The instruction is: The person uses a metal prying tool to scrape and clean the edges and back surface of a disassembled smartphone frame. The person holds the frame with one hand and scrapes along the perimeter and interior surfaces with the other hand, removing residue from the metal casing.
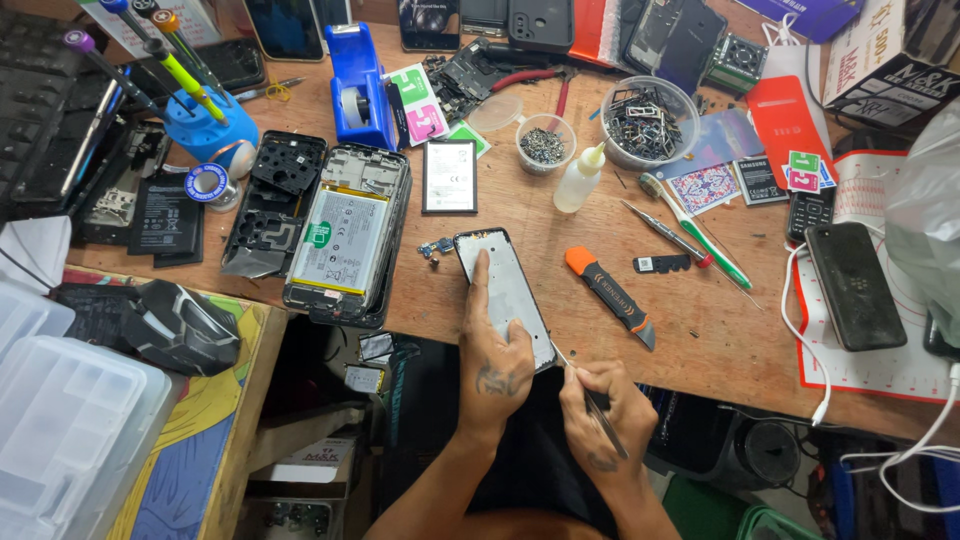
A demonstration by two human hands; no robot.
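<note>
At the far left, clear plastic organizer boxes (60, 400) sat beside a black computer mouse (185, 325) on a lower side surface. On the wooden workbench (700, 330) above, a blue tool stand (205, 125) held several screwdrivers upright, with a small solder spool (207, 183) just beside its base. To the right lay a black inner phone frame (275, 200) and, touching it, an opened phone (345, 235) with its battery exposed. A blue tape dispenser (358, 95) stood behind these. A separate flat battery (449, 176) lay near the bench centre. The phone panel (505, 290) lay near the front edge of the bench, angled, its grey inner side up. The left hand (493, 365) pressed down on the panel, index finger extended flat along its surface and remaining fingers curled at its lower end. The right hand (600, 405) was closed around thin metal tweezers (580, 385), whose tip met the lower right corner of the panel. Right of the panel lay an orange-and-black utility knife (610, 295). Behind it stood a small white squeeze bottle (580, 180) and 2 clear bowls (648, 122) of small metal parts. A green-handled screwdriver (700, 235) lay diagonally further right. A black phone (855, 285) rested on a white mat (870, 365) at the far right, with a white cable (800, 340) alongside.
</note>
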